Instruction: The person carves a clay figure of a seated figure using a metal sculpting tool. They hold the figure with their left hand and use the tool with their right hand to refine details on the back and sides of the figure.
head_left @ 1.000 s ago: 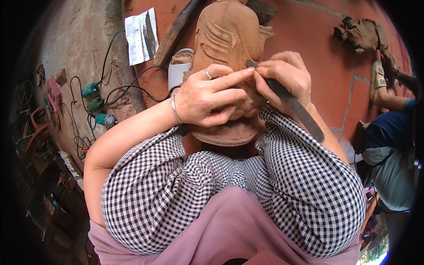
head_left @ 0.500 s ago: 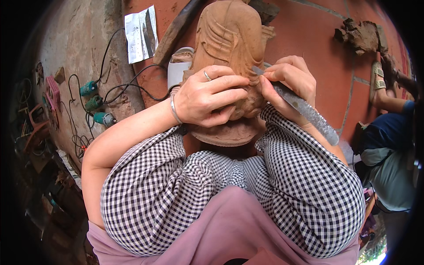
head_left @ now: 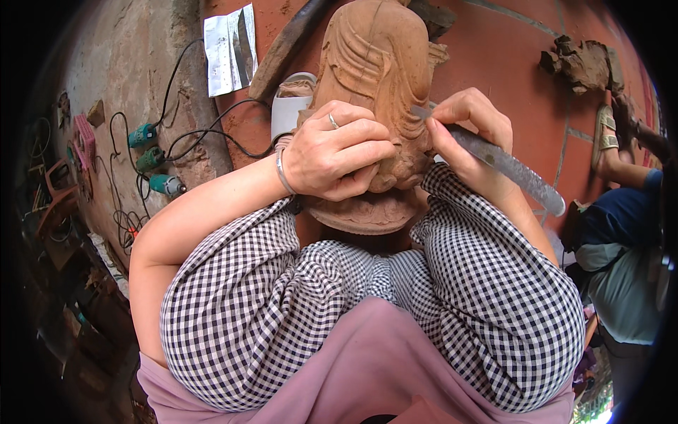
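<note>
Between my checked-trousered knees lies a brown wooden carving (head_left: 381, 63) with draped folds cut into its surface and a rounded base towards me. My left hand (head_left: 335, 150), with a ring and bracelet, is curled against the carving's left side, fingertips pressing on it. On the other side, my right hand (head_left: 472, 127) pinches a long flat grey metal file (head_left: 519, 173). The file's narrow tip points at the folds near the middle of the carving; its wide rounded end sticks out past my wrist. The left palm side is hidden.
Several green power tools (head_left: 167, 185) with black cords lie at the left. A paper sheet (head_left: 229, 53), a wooden beam (head_left: 282, 53) and a white sandal (head_left: 286, 113) sit near the carving. Rough wood (head_left: 579, 65) lies far right, by another person (head_left: 625, 283).
My right hand and the file have shifted slightly right, and the file's tip has drawn back from my left fingers. The left hand stays on the carving, its fingers a little lower.
</note>
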### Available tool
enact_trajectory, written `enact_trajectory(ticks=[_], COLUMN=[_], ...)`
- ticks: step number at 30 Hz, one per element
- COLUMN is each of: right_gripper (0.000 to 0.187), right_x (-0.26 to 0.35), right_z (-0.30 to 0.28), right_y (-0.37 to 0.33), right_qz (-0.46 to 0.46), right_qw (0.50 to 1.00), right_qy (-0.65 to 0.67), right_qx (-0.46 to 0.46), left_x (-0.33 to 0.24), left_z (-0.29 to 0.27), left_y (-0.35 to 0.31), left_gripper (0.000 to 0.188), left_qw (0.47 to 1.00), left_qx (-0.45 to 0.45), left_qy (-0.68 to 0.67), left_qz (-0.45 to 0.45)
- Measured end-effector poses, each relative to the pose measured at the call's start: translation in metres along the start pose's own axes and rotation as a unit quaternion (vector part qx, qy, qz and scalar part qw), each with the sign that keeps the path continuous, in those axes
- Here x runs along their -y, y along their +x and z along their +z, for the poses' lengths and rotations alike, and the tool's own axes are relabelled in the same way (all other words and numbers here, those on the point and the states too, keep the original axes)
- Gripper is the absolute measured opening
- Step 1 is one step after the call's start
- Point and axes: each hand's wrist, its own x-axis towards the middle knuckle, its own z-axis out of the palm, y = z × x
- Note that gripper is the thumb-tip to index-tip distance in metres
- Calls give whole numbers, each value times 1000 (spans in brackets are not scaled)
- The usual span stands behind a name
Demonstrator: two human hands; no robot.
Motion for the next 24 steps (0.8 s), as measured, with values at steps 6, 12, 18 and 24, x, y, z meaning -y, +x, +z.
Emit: enact_trajectory(ticks=[6, 12, 18, 24], right_gripper=[11, 15, 15, 16], right_x=[-5, -1, 5, 10], right_z=[10, 11, 12, 14], right_y=[10, 14, 28, 22], right_qz=[-96, -198, -229, -255], right_qw=[993, 966, 955, 934], right_qy=[-56, -166, -187, -251], right_qx=[-29, 0, -30, -6], left_x=[-6, -3, -3, -1], left_z=[-1, 1, 1, 4], left_y=[12, 6, 4, 6], left_gripper=[41, 39, 36, 40], left_qw=[998, 999, 999, 999], left_qx=[-14, -20, -21, -42], left_qy=[21, 12, 18, -15], left_qz=[-56, -26, -23, -17])
